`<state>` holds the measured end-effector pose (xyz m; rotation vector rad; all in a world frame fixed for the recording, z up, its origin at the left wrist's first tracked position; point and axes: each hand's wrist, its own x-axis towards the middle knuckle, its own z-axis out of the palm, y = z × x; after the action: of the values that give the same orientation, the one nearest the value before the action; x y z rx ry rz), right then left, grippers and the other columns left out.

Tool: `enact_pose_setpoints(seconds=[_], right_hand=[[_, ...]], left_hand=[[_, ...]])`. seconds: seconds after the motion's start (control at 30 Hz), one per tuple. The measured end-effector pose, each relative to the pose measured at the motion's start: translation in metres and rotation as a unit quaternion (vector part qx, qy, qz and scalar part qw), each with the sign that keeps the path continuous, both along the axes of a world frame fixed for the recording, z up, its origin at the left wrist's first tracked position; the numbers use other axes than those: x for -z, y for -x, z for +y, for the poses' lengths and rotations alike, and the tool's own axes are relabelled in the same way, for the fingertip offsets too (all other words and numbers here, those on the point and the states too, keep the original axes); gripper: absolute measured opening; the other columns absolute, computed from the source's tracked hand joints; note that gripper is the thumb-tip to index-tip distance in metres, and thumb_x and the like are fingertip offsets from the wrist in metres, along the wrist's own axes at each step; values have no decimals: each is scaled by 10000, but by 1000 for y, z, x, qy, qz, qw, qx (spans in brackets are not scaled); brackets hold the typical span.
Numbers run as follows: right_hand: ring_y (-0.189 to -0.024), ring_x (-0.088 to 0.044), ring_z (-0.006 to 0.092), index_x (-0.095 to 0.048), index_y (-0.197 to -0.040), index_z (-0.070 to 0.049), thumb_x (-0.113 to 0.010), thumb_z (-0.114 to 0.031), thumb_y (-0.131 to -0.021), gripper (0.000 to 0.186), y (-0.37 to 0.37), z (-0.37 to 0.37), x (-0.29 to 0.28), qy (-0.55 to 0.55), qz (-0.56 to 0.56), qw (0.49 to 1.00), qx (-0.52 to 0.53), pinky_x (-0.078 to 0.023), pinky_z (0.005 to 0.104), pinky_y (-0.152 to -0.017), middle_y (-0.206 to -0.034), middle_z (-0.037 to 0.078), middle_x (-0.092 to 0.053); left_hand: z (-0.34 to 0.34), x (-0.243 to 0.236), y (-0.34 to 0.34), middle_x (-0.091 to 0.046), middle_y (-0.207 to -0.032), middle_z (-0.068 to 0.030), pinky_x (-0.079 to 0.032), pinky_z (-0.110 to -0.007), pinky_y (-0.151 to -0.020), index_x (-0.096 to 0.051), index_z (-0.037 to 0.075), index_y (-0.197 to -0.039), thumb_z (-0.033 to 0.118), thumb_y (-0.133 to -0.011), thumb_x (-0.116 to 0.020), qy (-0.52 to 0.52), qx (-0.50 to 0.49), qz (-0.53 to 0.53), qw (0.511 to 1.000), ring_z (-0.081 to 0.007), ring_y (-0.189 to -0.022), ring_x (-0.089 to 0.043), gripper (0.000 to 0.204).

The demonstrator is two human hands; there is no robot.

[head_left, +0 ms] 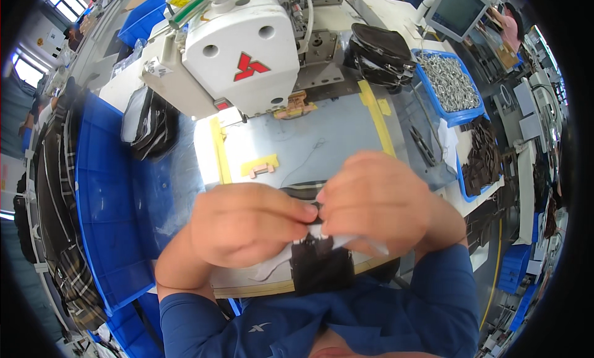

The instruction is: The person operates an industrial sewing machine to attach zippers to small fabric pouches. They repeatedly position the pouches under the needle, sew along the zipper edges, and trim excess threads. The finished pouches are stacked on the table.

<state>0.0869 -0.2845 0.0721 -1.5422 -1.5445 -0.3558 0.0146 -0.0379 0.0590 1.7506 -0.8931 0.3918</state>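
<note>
Close to my chest, both hands are closed with fingertips nearly touching. My left hand [244,225] pinches the upper edge of a black fabric piece [320,270] with a white strip [272,266] across it. From the other side, my right hand [377,203] grips the same edge, and a white end sticks out below its fingers. Part of the black piece hangs below the hands; the fingers hide the spot where they meet. Just beyond stands the white head of a sewing machine [241,48] over a plate with yellow tape [374,110].
Stacked black pouches lie left [148,124] and right [380,55] of the machine. A large blue bin [114,215] borders the left side. To the right are a blue tray [461,118] of metal rings, dark strips [479,154] and a slim dark hand tool [422,146].
</note>
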Motion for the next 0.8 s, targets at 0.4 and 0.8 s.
enact_pose_setpoints(seconds=[0.4, 0.8], right_hand=[[-726, -696, 174, -733, -955, -51, -842, -110, -851, 162, -9, 7, 20, 46, 303, 950, 66, -521, 312, -647, -847, 61, -735], [-750, -702, 238, -743, -995, -52, -846, -108, -811, 218, -11, 4, 3, 81, 212, 972, 57, -526, 351, -638, -889, 83, -725]], left_hand=[[-5, 27, -4, -784, -1015, -167, -578, -332, -808, -764, -37, -1187, 78, -800, -933, 57, -60, 195, 977, -221, -921, -752, 437], [-9, 28, -12, -752, -811, -102, -517, -347, -701, -802, 8, -973, -56, -773, -859, 17, -80, 88, 993, -232, -673, -633, 217]])
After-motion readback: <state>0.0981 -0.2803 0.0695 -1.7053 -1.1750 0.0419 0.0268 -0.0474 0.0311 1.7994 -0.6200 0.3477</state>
